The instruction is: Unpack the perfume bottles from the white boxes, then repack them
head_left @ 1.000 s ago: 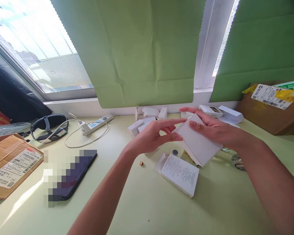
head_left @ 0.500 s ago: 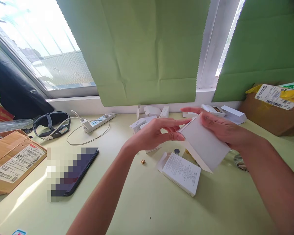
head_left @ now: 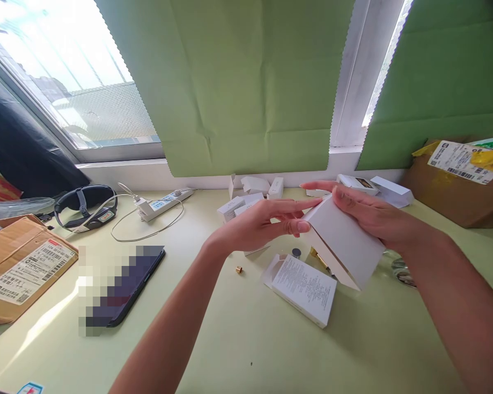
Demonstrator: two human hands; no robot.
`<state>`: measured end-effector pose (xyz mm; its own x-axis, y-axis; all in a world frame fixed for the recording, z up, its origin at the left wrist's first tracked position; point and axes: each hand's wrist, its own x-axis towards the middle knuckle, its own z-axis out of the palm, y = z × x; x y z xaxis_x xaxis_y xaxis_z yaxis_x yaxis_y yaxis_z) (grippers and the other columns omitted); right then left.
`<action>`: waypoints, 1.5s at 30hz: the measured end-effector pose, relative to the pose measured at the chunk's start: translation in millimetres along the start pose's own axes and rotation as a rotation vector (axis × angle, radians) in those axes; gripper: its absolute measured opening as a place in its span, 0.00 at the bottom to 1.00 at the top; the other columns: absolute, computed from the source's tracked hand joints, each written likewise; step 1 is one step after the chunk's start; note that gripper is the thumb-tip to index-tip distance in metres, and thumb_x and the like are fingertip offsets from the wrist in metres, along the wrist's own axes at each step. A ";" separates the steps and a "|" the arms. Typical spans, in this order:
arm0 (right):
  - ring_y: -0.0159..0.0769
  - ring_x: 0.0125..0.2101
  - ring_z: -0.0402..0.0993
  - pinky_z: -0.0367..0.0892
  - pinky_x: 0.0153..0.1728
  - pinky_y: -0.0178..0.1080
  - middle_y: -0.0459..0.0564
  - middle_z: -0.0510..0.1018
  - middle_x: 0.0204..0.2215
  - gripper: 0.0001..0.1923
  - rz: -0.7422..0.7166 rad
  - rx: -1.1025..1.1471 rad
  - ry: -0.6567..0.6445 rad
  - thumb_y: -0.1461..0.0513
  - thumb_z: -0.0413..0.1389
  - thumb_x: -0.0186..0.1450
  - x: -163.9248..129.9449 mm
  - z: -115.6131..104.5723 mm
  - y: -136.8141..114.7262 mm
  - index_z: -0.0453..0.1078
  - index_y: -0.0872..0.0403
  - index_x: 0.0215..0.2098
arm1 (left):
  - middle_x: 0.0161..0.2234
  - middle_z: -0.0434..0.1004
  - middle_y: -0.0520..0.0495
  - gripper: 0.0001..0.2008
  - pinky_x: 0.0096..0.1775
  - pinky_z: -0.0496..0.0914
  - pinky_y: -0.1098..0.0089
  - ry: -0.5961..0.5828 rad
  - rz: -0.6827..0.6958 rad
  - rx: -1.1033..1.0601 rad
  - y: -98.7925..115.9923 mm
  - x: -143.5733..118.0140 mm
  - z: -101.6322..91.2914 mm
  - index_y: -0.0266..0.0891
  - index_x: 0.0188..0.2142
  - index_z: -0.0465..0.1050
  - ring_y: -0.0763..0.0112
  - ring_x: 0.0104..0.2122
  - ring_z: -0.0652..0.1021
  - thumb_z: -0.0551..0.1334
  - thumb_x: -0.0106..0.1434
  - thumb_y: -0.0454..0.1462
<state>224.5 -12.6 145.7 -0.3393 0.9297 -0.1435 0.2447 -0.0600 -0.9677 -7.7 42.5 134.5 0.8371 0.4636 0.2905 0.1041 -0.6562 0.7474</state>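
A plain white paper box is held tilted above the table between both hands. My left hand pinches its upper left corner between thumb and fingers. Around the top and far side of the box, my right hand is closed, with its thumb on the upper edge. Below lies a flat white box with printed text, its end flap open. Close by are a small brass cap, a dark round cap and a gold-coloured slim item, partly hidden by the held box.
Several small white boxes stand at the back. A phone, power strip and black headset are on the left. Cardboard boxes sit left and right. A glass object is partly behind my right arm.
The held white box has turned slightly, so a gap along its lower left edge now shows wider. More of the gold-coloured item is visible. Both hands keep nearly the same place.
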 end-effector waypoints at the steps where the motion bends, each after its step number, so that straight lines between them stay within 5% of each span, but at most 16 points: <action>1: 0.45 0.38 0.79 0.76 0.32 0.42 0.50 0.80 0.46 0.34 -0.005 0.009 0.001 0.41 0.47 0.67 1.2 -1.0 2.4 0.50 0.36 0.68 | 0.41 0.80 0.49 0.22 0.41 0.71 0.70 -0.004 -0.005 0.002 -0.2 -0.2 -0.2 0.50 0.62 0.64 0.71 0.38 0.77 0.57 0.69 0.41; 7: 0.45 0.34 0.79 0.75 0.26 0.40 0.50 0.81 0.41 0.33 -0.008 0.006 0.116 0.39 0.49 0.64 3.9 -1.7 7.6 0.56 0.35 0.65 | 0.47 0.77 0.46 0.22 0.40 0.70 0.70 -0.019 -0.043 0.083 9.8 0.9 4.4 0.49 0.64 0.60 0.72 0.37 0.76 0.50 0.72 0.45; 15: 0.45 0.37 0.79 0.75 0.28 0.41 0.47 0.81 0.42 0.32 0.013 -0.069 0.273 0.38 0.47 0.64 2.4 11.1 -3.5 0.59 0.33 0.63 | 0.35 0.71 0.49 0.23 0.40 0.67 0.70 0.073 -0.203 0.011 13.6 3.7 9.2 0.41 0.57 0.68 0.73 0.34 0.71 0.45 0.73 0.48; 21: 0.43 0.51 0.72 0.74 0.39 0.41 0.39 0.64 0.64 0.22 -0.382 -0.173 0.349 0.49 0.47 0.70 3.7 -3.7 8.5 0.60 0.32 0.62 | 0.35 0.71 0.45 0.20 0.37 0.67 0.69 0.296 -0.307 -0.326 -6.2 3.3 -2.9 0.35 0.34 0.72 0.72 0.34 0.71 0.51 0.70 0.48; 25: 0.45 0.62 0.58 0.65 0.55 0.47 0.41 0.60 0.65 0.35 -0.620 -0.478 0.209 0.61 0.60 0.61 3.6 -11.8 10.8 0.58 0.34 0.64 | 0.33 0.70 0.45 0.15 0.33 0.66 0.71 0.311 -0.361 -0.549 -13.3 3.8 -4.9 0.35 0.33 0.69 0.75 0.30 0.70 0.54 0.68 0.45; 28: 0.45 0.59 0.63 0.65 0.54 0.46 0.43 0.67 0.61 0.28 -0.679 -0.587 0.213 0.63 0.60 0.59 3.7 -10.7 9.6 0.67 0.39 0.57 | 0.33 0.72 0.45 0.17 0.32 0.67 0.71 0.253 -0.391 -0.539 -13.1 5.0 -2.7 0.36 0.33 0.69 0.75 0.28 0.71 0.52 0.68 0.46; 31: 0.42 0.37 0.77 0.72 0.33 0.42 0.46 0.81 0.41 0.17 -0.446 -0.524 0.367 0.57 0.60 0.60 3.4 -11.8 10.4 0.73 0.43 0.49 | 0.31 0.74 0.44 0.27 0.29 0.67 0.70 0.180 -0.510 -0.276 -12.6 4.3 0.2 0.37 0.35 0.71 0.72 0.27 0.73 0.46 0.68 0.55; 34: 0.36 0.24 0.73 0.69 0.24 0.38 0.43 0.78 0.24 0.17 -0.251 -0.526 0.557 0.54 0.65 0.56 2.9 -18.1 12.5 0.75 0.46 0.43 | 0.26 0.73 0.44 0.31 0.24 0.65 0.68 -0.147 -0.736 0.152 -16.1 1.7 7.1 0.37 0.30 0.73 0.70 0.22 0.71 0.50 0.61 0.61; 38: 0.35 0.26 0.75 0.70 0.25 0.37 0.42 0.80 0.28 0.15 -0.214 -0.446 0.532 0.56 0.65 0.56 3.4 -26.3 14.7 0.76 0.45 0.42 | 0.26 0.72 0.43 0.26 0.24 0.65 0.63 -0.604 -0.843 0.388 -27.1 0.3 24.1 0.37 0.25 0.70 0.67 0.20 0.71 0.60 0.55 0.59; 45: 0.43 0.41 0.79 0.73 0.36 0.40 0.44 0.83 0.42 0.26 -0.034 -0.445 0.173 0.59 0.63 0.57 3.5 -29.2 17.5 0.71 0.41 0.54 | 0.25 0.68 0.51 0.16 0.26 0.60 0.68 -0.633 -0.616 0.360 -32.3 1.2 26.6 0.39 0.24 0.67 0.73 0.22 0.66 0.65 0.55 0.48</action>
<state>254.1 0.3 134.3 -0.2071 0.9775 -0.0406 0.6140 0.0975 -0.7832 4.3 48.4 94.8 0.7040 0.4505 -0.5490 0.6948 -0.5968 0.4013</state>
